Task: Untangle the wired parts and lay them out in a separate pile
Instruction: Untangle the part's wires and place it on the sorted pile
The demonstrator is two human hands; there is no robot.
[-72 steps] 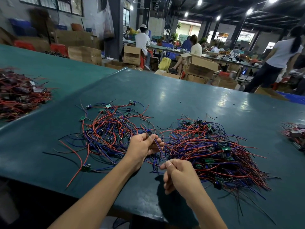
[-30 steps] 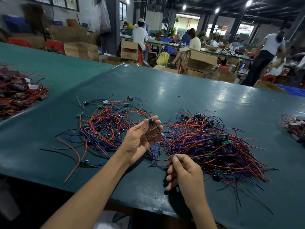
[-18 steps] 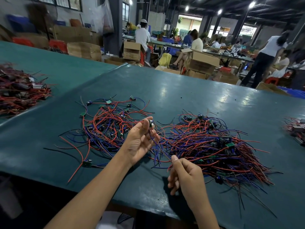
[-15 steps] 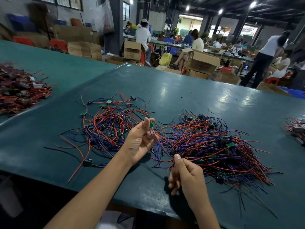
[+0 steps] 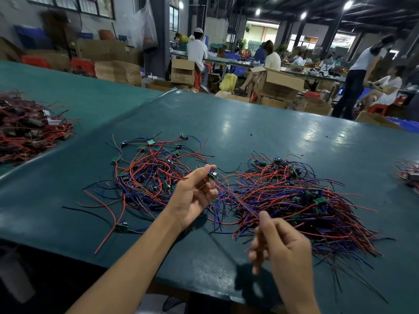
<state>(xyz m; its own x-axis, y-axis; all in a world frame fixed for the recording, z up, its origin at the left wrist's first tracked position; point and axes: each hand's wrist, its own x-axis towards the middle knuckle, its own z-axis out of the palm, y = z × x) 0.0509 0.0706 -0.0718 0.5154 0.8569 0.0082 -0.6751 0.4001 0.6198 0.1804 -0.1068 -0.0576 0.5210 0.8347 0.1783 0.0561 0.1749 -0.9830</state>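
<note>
Tension along the wires: our left hand pinches the small board between thumb and finger, our right hand pinches the free ends, likely to pull them straight. Part hangs between tangled heap and laid-out pile, our guess for its destination.

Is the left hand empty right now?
No, the left hand pinches a small green board whose wires run to the right hand.

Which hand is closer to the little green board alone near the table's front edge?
Left. The left hand hovers right of the board; the right hand is farther right.
</note>
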